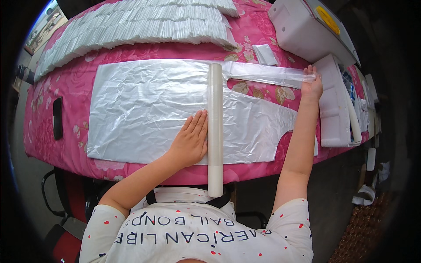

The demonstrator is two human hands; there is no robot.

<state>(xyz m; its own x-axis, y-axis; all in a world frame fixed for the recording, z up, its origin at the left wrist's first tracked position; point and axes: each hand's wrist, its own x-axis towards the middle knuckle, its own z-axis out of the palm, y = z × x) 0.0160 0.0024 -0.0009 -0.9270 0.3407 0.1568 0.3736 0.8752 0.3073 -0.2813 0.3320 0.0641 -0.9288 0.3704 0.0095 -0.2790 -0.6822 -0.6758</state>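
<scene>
A stack of white translucent plastic T-shirt bags (149,109) lies flat and crinkled, its handles toward the right. Across it rests a long pale tube (215,114), its near end overhanging the table edge toward my body. My left hand (191,140) lies flat on the bags with fingers stretched, just left of the tube and holding nothing. Out at the far right, my right hand (312,85) grips the end of the upper bag handle (272,74), which is drawn out straight. How many layers it holds cannot be seen.
Rows of folded white plastic bags (144,24) fill the far side of the pink floral tablecloth (44,127). A small folded white piece (265,55) lies beyond the handles. White foam boxes (332,105) stand at the right; a dark phone-like slab (57,118) lies left.
</scene>
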